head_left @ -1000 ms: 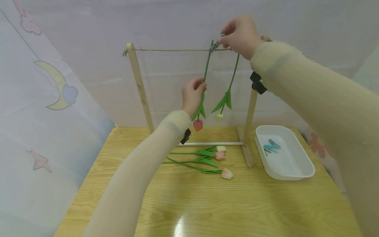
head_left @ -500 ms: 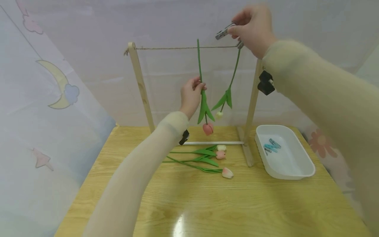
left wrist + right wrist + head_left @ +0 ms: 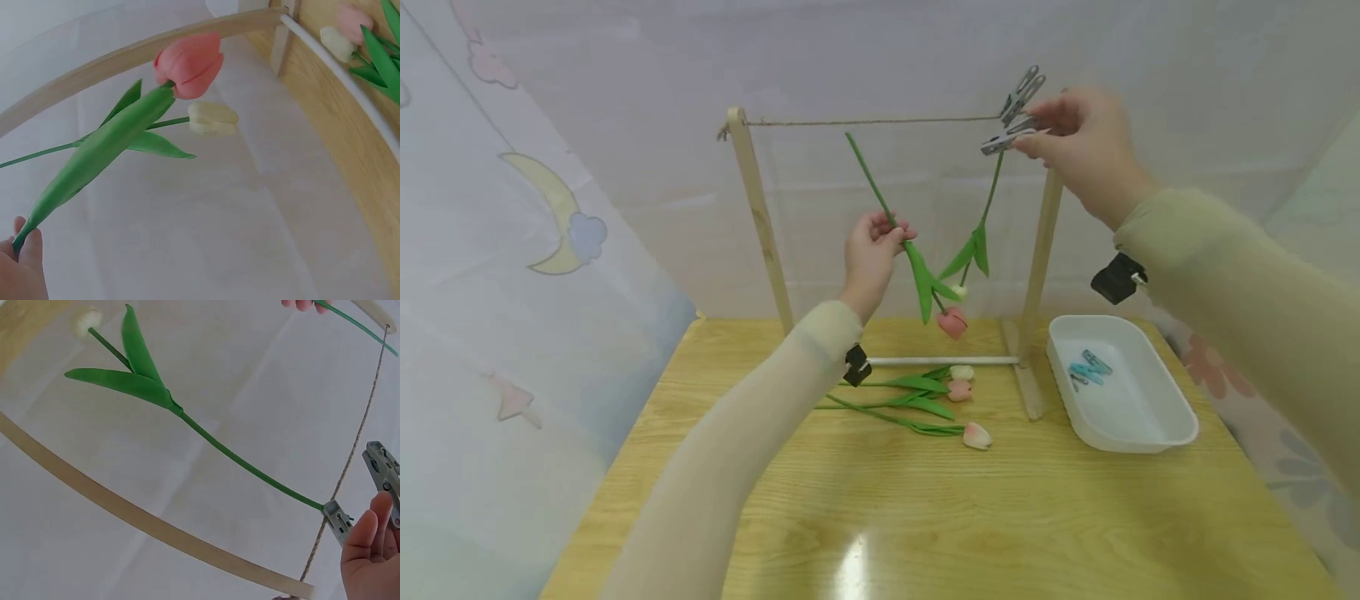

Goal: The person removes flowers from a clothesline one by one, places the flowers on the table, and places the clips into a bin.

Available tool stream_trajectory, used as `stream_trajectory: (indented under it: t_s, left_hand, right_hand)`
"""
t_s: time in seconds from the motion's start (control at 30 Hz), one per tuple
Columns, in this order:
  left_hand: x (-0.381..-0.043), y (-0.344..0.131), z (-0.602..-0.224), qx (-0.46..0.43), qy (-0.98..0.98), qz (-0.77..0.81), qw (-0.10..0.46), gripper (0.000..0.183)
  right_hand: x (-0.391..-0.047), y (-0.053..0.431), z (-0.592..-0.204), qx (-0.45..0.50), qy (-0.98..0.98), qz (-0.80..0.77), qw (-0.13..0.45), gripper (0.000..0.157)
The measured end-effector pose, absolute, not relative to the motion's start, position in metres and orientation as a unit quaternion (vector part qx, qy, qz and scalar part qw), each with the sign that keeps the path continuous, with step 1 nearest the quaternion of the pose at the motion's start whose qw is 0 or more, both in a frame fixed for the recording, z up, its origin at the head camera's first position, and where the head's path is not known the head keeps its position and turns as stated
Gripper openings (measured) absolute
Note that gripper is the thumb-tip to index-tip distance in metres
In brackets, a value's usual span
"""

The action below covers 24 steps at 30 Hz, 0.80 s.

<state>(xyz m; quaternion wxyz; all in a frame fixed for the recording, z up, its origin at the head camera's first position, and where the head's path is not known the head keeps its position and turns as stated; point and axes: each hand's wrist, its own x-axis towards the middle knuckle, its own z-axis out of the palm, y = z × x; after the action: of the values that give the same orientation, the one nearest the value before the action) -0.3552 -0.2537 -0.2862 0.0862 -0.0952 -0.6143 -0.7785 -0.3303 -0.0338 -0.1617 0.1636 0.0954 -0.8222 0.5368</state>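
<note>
My left hand [image 3: 871,254] pinches the stem of a pink tulip [image 3: 952,322], its bloom hanging down to the right and its bare stem end tilted up to the left, below the twine [image 3: 865,122]. In my right hand [image 3: 1086,150] I pinch a grey clothespin [image 3: 1009,137], held just in front of the twine's right end. Another grey clothespin [image 3: 338,520] clips a white tulip [image 3: 250,469] onto the twine, bloom downward. In the left wrist view the pink bloom [image 3: 190,65] overlaps the hanging white bloom [image 3: 214,119].
A wooden frame [image 3: 758,217] carries the twine, with a white bar [image 3: 940,361] low between its posts. Several tulips [image 3: 925,407] lie on the wooden table [image 3: 880,508]. At right, a white tray [image 3: 1138,417] holds a few clothespins [image 3: 1088,371].
The clothespin in my right hand has come off the pink tulip's stem and moved right. The tulip has tilted, its stem end swinging left and down, its bloom right.
</note>
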Motion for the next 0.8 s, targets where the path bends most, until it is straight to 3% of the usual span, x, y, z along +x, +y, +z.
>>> stream_trajectory:
  t_s: [0.53, 0.8]
  left_hand:
    - [-0.338, -0.269, -0.312, -0.006, -0.551, -0.832, 0.061, 0.027]
    - [-0.333, -0.278, -0.331, 0.058, -0.517, -0.853, 0.049, 0.024]
  right_hand:
    - [-0.312, 0.006, -0.218, 0.067, -0.792, 0.575, 0.195, 0.018]
    - [-0.304, 0.025, -0.242, 0.064, -0.799, 0.574, 0.167, 0.020]
